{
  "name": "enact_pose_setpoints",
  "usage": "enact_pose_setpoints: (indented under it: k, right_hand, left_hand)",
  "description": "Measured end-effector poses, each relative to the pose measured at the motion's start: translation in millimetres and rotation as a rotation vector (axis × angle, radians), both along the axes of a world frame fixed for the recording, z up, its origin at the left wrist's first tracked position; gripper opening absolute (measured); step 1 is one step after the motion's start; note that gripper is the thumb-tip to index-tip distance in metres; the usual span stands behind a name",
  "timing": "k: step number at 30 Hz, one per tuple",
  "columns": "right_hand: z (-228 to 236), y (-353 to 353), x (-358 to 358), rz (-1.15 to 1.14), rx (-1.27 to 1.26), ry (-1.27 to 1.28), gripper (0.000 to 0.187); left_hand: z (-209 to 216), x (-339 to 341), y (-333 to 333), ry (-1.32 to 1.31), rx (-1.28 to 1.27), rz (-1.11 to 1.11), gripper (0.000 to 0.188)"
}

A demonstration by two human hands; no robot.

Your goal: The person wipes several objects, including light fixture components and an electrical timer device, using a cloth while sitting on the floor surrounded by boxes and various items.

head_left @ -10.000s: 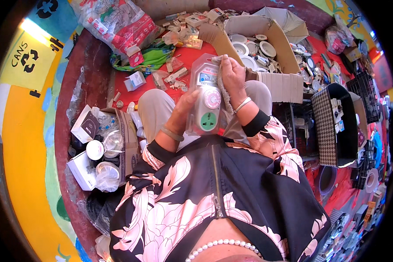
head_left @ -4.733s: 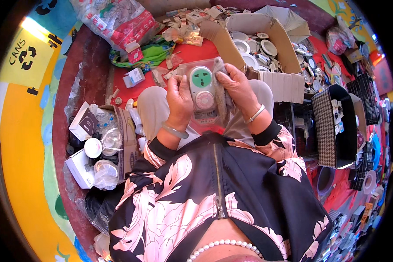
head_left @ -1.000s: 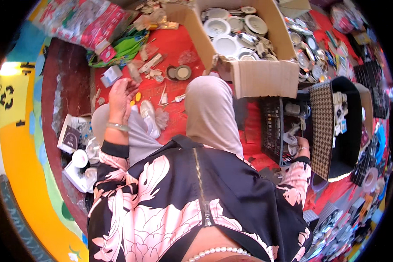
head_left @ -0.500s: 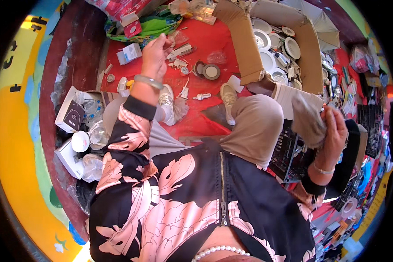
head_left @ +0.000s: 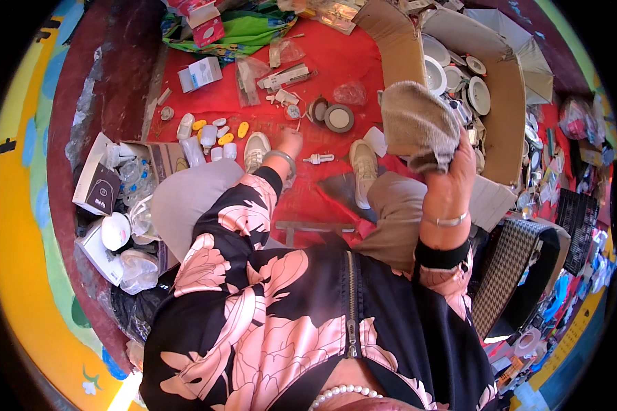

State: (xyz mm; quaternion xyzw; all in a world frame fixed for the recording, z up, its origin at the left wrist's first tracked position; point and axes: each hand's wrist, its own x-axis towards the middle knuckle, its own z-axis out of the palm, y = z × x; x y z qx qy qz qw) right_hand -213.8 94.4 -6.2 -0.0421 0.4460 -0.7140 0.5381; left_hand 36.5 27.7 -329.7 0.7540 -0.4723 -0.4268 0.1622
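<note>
The right hand (head_left: 452, 185) gripped a grey cloth (head_left: 418, 123) — seemingly mid-fetch. The left hand (head_left: 289, 142) reached toward a small bulb (head_left: 320, 159) on the red mat (head_left: 363, 55); its grip could not be told — picking up likely needed closing fingers.

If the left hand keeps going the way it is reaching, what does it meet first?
Probably the round dark fitting on the red cloth, with the grey-rimmed disc beside it. The left hand points up the picture toward them; depth is unclear, so small white parts might come first.
</note>
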Motion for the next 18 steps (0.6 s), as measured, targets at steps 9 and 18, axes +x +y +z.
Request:
enact_pose_setpoints:
  k: [9, 18]
  right_hand:
    - [29, 10, 34, 0.507, 0.169, -0.101, 0.016]
    - [25, 6, 0, 0.468, 0.156, -0.243, 0.017]
  left_hand:
    - [-10, -83, -82, -0.041, -0.393, -0.394, 0.021]
    - [-61, -70, -107, -0.360, 0.028, -0.489, 0.039]
